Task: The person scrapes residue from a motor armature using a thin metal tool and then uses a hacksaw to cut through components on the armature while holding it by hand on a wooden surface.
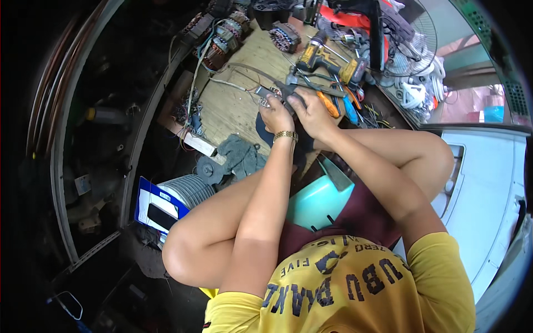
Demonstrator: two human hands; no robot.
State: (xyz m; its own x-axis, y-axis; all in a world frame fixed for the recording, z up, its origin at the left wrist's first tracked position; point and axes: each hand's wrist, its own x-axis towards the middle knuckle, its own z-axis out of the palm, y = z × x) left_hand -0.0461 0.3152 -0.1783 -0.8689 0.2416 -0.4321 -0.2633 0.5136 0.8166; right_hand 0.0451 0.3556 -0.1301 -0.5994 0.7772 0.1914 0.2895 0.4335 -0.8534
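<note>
Both hands meet over the near edge of the wooden board. My left hand (276,115), with a gold-coloured watch or bracelet on its wrist, is closed on a small metal part (265,95) with copper-coloured wire showing on it. Right beside it, my right hand (314,114) is closed round a dark tool (288,93); its kind is not clear, since the fingers cover much of it. The dark tool and the metal part are close together; whether they touch I cannot tell. A turquoise plastic housing (316,200) rests in my lap.
On the wooden board (244,55) are a yellow and black cordless drill (327,62), orange-handled pliers (328,104) and several wound motor cores (284,38). A grey rag (241,154) lies at left. A blue clipboard (145,202) bears a phone. Fan guard (413,41) and white parts stand at right.
</note>
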